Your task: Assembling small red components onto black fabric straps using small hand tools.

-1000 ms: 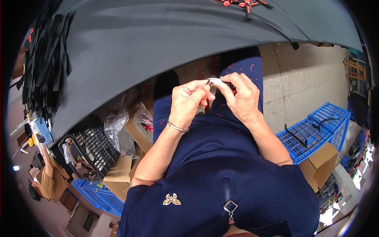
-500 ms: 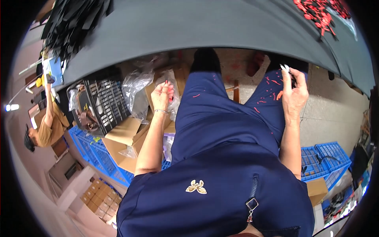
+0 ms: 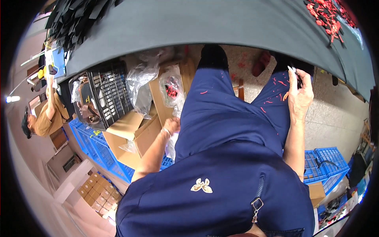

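Observation:
My right hand (image 3: 300,93) is above my right thigh, closed round small snips (image 3: 292,70) whose pale, pointed tips stick out past the fingers. A bit of orange shows below its fingers. My left hand (image 3: 172,124) is low beside my left thigh, next to a cardboard box (image 3: 148,132); its fingers are turned away and mostly hidden. Just beyond it, a clear plastic bag (image 3: 169,81) holds red and black pieces (image 3: 171,91). Red thread scraps (image 3: 268,102) lie scattered on my dark blue trousers (image 3: 213,94).
A dark cloth-covered table (image 3: 197,23) spans the front, with black strips (image 3: 75,23) at left and a red-and-black pile (image 3: 325,17) at right. A black crate (image 3: 112,93) and blue crates (image 3: 98,148) stand left; another blue crate (image 3: 325,162) is right. A person (image 3: 47,112) works far left.
My left hand has moved down and back beside my thigh, uncovering the bag of red and black pieces; the red bit it pinched no longer shows. My right hand still holds the snips.

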Available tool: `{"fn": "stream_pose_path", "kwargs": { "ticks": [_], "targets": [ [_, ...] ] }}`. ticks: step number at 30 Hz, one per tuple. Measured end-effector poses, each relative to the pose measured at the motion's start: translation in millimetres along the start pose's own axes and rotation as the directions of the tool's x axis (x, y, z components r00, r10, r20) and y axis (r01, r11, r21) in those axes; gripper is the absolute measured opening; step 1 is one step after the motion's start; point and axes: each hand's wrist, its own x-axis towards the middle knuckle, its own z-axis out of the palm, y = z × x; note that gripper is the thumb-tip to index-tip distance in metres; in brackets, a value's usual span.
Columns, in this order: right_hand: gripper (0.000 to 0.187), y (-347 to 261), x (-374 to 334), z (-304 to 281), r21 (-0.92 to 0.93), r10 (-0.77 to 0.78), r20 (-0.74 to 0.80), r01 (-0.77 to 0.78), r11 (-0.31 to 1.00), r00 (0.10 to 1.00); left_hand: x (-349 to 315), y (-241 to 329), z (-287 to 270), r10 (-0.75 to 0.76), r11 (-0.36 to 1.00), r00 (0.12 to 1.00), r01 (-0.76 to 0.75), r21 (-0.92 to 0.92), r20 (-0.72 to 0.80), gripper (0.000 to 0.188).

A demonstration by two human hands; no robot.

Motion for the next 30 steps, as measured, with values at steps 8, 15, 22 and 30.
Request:
{"fn": "stream_pose_path", "kwargs": {
  "ticks": [8,15,22,30],
  "targets": [
    [0.023,1.1,9.8,-1.2,-0.064,-0.121,-0.084,0.116,0.991,0.989,-80.2,72.5,11.3,-0.045,0.999,0.959,0.052,-0.018,0.28,0.022],
    [0.024,-3.0,18.1,-13.0,-0.045,-0.098,-0.077,0.094,0.995,0.992,-78.5,59.9,-0.2,-0.382,0.782,0.9,0.437,-0.445,0.212,0.025],
    [0.024,-4.4,22.4,-21.9,-0.022,-0.08,-0.1,0.078,0.997,0.992,-78.9,114.7,-30.3,-0.425,0.696,0.891,0.436,-0.571,0.162,0.033],
    [0.027,-1.4,20.5,-22.0,0.082,-0.007,-0.134,0.018,0.996,0.991,-58.8,397.8,-93.9,0.561,0.828,0.827,-0.56,0.032,-0.031,0.031]
  ]
}}
